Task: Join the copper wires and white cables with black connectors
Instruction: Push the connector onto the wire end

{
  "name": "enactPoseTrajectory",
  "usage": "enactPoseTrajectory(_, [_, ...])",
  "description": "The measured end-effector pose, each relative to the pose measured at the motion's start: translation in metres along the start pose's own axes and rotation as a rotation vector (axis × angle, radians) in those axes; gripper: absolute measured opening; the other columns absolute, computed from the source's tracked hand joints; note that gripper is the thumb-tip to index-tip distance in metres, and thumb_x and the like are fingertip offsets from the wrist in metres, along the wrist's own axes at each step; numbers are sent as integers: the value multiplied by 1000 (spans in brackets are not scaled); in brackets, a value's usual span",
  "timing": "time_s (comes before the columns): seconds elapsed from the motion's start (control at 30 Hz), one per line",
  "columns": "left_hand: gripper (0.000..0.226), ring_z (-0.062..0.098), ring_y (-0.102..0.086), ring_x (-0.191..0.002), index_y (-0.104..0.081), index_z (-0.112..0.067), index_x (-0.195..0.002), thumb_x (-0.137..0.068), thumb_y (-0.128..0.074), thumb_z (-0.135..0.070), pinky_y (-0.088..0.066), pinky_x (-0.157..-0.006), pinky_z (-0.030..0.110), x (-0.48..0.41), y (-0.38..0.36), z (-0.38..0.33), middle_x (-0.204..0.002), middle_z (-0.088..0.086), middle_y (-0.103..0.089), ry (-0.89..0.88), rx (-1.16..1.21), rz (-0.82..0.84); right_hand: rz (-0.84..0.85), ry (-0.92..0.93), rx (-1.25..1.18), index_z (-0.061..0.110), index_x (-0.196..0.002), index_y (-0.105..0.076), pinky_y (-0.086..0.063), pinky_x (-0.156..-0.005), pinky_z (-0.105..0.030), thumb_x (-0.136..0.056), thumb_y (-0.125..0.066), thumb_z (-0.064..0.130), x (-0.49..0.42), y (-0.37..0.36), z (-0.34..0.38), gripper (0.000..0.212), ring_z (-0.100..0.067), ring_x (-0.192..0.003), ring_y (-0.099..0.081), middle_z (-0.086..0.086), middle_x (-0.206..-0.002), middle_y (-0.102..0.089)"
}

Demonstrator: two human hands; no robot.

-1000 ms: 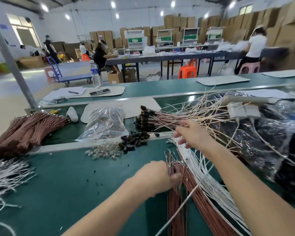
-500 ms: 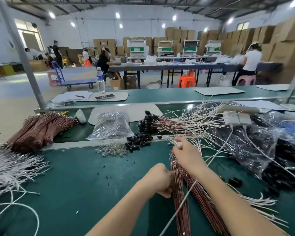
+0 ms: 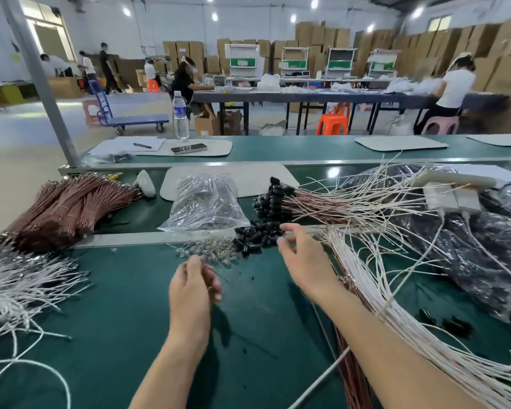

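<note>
The left hand (image 3: 194,286) hangs over the green table (image 3: 115,320) at about 6 o'clock in the view, back of the hand up and forearm running straight in from the near edge. Its fingers are curled in and pinch a thin wire (image 3: 219,274), which pokes out toward 2 o'clock. The right hand (image 3: 304,261) reaches forward toward 11 o'clock, wrist low and forearm lying across the white cables (image 3: 375,287) and copper wires (image 3: 351,376) fanned at 4 o'clock. Its thumb and forefinger stand slightly apart, with their tips at the right edge of the loose pile of black connectors (image 3: 255,237). The hand is blurred, so I cannot tell whether it has one in its pinch.

The connectors lie at 12 o'clock from the hands, with a heap of small metal terminals (image 3: 210,250) just beside them at 9 o'clock. A clear plastic bag (image 3: 204,205) lies behind both. Finished leads (image 3: 322,205) capped in black are at 1 o'clock. Bundled copper wires (image 3: 68,202) are at 10 o'clock and a spread of white cables (image 3: 21,284) at 9 o'clock.
</note>
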State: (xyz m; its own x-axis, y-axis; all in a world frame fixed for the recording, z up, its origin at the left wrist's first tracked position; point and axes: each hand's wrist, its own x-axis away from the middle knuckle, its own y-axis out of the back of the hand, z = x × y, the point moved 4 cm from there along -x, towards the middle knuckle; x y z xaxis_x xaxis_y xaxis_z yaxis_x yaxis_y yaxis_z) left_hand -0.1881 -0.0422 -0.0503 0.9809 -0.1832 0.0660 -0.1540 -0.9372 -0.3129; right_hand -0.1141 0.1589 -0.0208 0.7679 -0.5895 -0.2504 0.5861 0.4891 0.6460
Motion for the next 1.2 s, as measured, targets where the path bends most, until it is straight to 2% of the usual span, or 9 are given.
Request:
enactPoseTrajectory(0.13, [21, 7, -55, -48, -57, -15, -93, -107, -42, -18, -47, -43, 21, -19, 30, -8, -64, -3, -56, -13, 193, -195, 122, 122, 240, 29, -142, -49, -50, -87, -37, -104, -46, 42, -10, -37, 14, 40, -20, -107, -59, 2, -121, -58])
enactPoseTrajectory(0.27, [20, 8, -59, -54, -57, -15, -94, -108, -42, -16, -52, -48, 22, -20, 33, -6, -76, 1, -59, -23, 244, -236, 143, 207, 515, 28, -142, -51, -45, -93, -39, -104, -40, 50, -17, -60, 20, 45, -24, -112, -51, -4, -127, -49])
enactPoseTrajectory(0.47, [17, 9, -63, -56, -57, -16, -97, -106, -42, -13, -54, -51, 23, -22, 29, -9, -81, 3, -62, -42, 225, -220, 112, 189, 478, 23, -131, -57, -44, -93, -38, -104, -46, 44, -17, -61, 18, 37, -23, -112, -51, -2, -127, -49])
enactPoseTrajectory(0.57, [17, 9, -62, -55, -57, -15, -95, -106, -44, -12, -54, -50, 23, -22, 28, -10, -78, 3, -62, -7, 296, -213, 31, 103, 210, 26, -119, -58, -48, -83, -32, -99, -58, 42, -9, -46, 18, 26, -14, -99, -59, 7, -117, -55])
enactPoseTrajectory(0.67, [17, 11, -60, -56, -57, -15, -94, -105, -45, -13, -52, -49, 22, -22, 26, -10, -74, 1, -63, 67, 382, -176, -98, -44, -274, 32, -100, -56, -48, -65, -14, -95, -66, 31, 4, -25, 13, 12, -3, -79, -64, 12, -96, -65])
enactPoseTrajectory(0.8, [17, 11, -61, -57, -58, -13, -94, -106, -46, -16, -53, -50, 23, -15, 16, -8, -70, -2, -66, 60, 312, -67, -55, -305, -1111, 15, -106, -63, -57, -69, -24, -92, -71, 11, 30, -13, 0, 17, -16, -82, -73, -1, -93, -73])
enactPoseTrajectory(0.9, [18, 13, -62, -57, -59, -14, -95, -107, -46, -16, -54, -51, 24, -6, 5, -6, -73, 0, -68, 33, 233, 3, 4, -415, -1538, 12, -106, -62, -60, -68, -26, -81, -71, 4, 44, -9, -6, 27, -20, -86, -74, -7, -95, -75])
enactPoseTrajectory(1.0, [19, 14, -62, -58, -60, -16, -96, -107, -45, -15, -54, -50, 24, -1, 0, -5, -75, 1, -69, 18, 178, 39, 5, -486, -1729, 11, -102, -64, -61, -70, -26, -78, -68, -2, 47, -8, -5, 27, -23, -87, -75, -13, -100, -75])
enactPoseTrajectory(1.2, [21, 16, -61, -60, -61, -17, -96, -108, -44, -16, -52, -49, 25, 0, 0, -6, -78, 3, -70, -9, 132, 21, 83, -542, -1718, 7, -111, -66, -61, -70, -29, -76, -66, -8, 48, -18, -5, 38, -25, -89, -74, -18, -104, -74])
